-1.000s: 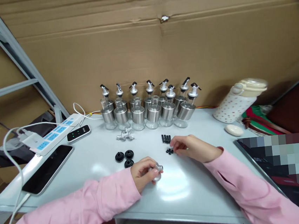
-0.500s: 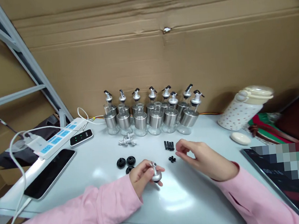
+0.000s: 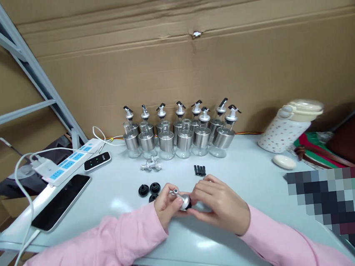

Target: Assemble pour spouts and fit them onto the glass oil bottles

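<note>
My left hand (image 3: 167, 207) pinches a silver pourer spout (image 3: 184, 201) tilted sideways, its black base facing right. My right hand (image 3: 220, 204) is closed in at that base, thumb and fingertips against or right beside it. Whatever those fingertips hold is hidden. Just left of my left hand lie three round black stoppers (image 3: 143, 190), one partly covered. Several black lever pieces (image 3: 200, 170) lie in a row beyond my right hand. More silver spout parts (image 3: 151, 165) lie together behind the stoppers.
Glass bottles with steel sleeves (image 3: 166, 143) stand in rows at the back, several with pourers fitted. At left are a power strip (image 3: 73, 162), a phone (image 3: 61, 202) and a small black-and-white device (image 3: 97, 161). A dotted flask (image 3: 285, 129) and a white oval object (image 3: 284, 162) are at right.
My right hand has moved left and toward me, from beside the small black pieces to the pourer spout's base. The spout has tipped, its base turning right. Those small pieces are now out of sight.
</note>
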A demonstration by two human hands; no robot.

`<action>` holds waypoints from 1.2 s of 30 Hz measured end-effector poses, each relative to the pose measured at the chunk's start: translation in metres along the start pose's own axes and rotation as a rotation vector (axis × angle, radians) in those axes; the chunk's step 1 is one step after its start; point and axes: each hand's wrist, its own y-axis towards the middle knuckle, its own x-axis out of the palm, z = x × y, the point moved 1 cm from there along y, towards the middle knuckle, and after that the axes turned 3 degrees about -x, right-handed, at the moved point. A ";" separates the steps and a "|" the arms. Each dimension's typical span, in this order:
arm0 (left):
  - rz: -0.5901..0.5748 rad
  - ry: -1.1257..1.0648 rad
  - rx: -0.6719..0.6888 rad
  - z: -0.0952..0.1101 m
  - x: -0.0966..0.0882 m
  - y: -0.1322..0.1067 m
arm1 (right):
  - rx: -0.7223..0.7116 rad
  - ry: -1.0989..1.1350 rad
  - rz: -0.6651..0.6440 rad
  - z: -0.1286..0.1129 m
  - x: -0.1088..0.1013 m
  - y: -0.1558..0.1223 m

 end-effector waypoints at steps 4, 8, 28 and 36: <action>-0.061 0.005 0.016 -0.004 -0.005 0.003 | 0.020 0.012 0.032 -0.001 -0.004 0.002; -0.098 0.056 0.047 -0.011 -0.012 0.008 | -0.005 0.028 0.054 -0.003 -0.007 0.002; -0.111 1.339 0.805 0.018 -0.009 -0.007 | 0.007 0.065 0.161 -0.016 -0.003 -0.001; -0.256 1.438 0.894 0.052 -0.014 -0.008 | 0.056 0.240 0.233 -0.031 -0.005 0.001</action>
